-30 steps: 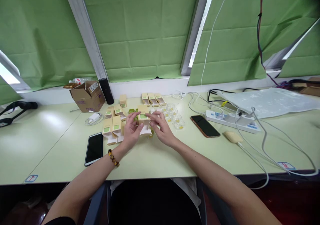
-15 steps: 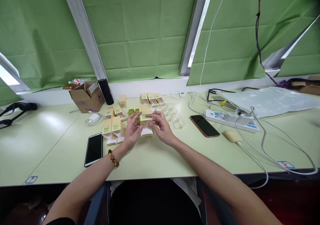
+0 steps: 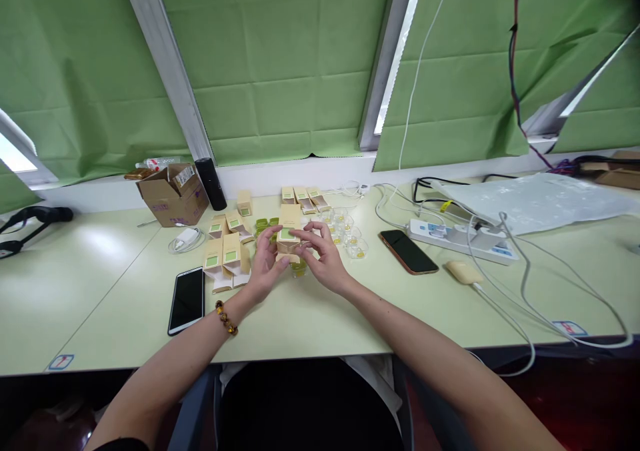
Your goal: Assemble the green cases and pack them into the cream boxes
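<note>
Head view: left hand (image 3: 263,264) and right hand (image 3: 326,257) grasp one carton (image 3: 288,234); left of it, other cartons (image 3: 231,255) gape unclosed; right, clear cups (image 3: 356,248) sit unpacked.

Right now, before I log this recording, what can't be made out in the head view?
All in the head view:
- Inside of the held box: hidden by its walls and the fingers.
- Print on its green label: too small.
- Whole shape of the green item below it: partly covered.
- Contents of the brown carton: hidden by its walls.
- Black strapped item: cut off by the left edge.
</note>
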### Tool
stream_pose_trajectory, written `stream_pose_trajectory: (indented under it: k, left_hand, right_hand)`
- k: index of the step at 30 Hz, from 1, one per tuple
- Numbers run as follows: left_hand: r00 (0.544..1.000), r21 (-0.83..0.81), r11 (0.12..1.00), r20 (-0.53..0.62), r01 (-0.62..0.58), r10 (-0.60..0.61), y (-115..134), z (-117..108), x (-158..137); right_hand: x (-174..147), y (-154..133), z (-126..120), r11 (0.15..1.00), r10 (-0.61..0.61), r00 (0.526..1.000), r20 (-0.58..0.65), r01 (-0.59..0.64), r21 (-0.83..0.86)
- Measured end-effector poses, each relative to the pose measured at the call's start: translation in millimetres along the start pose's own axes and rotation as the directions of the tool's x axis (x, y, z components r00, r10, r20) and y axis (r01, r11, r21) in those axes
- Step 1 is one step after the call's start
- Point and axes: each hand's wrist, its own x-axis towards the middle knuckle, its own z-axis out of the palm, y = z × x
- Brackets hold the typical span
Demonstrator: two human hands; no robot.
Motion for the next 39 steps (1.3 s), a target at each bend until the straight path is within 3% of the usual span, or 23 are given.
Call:
stream_pose_trajectory:
  k: [5,15,23,29,39]
  left_hand:
    - [0.996,0.024,0.999,-0.084,0.038,-0.036,3.9,1.6,-0.2]
    - [0.988,0.036,0.998,-0.149,0.044,-0.038,3.1,3.5,1.0]
    - [0.990,0.098,0.995,-0.140,0.026,-0.012,3.4,4.4,0.4]
    - [0.997,0.085,0.996,-0.066,-0.039,0.045,5.9,2.7,-0.8]
    - [0.987,0.154,0.985,-0.123,-0.082,0.102,-2.9,2.7,0.9]
  right_hand:
    - [-2.4,-4.6,-1.0,0.999,-0.030,0.998,0.057,0.030,-0.014]
    - [-4.0,-8.2,-0.4,0.998,-0.037,0.995,0.097,0.042,-0.042]
    - [-4.1,-8.1,1.8,1.000,-0.018,0.998,0.066,0.020,-0.022]
    - [-2.3,-5.6,1.5,1.000,-0.011,1.000,0.029,0.010,0.029]
    - [-2.0,-3.8,3.1,0.995,0.021,1.000,0.007,-0.022,0.098]
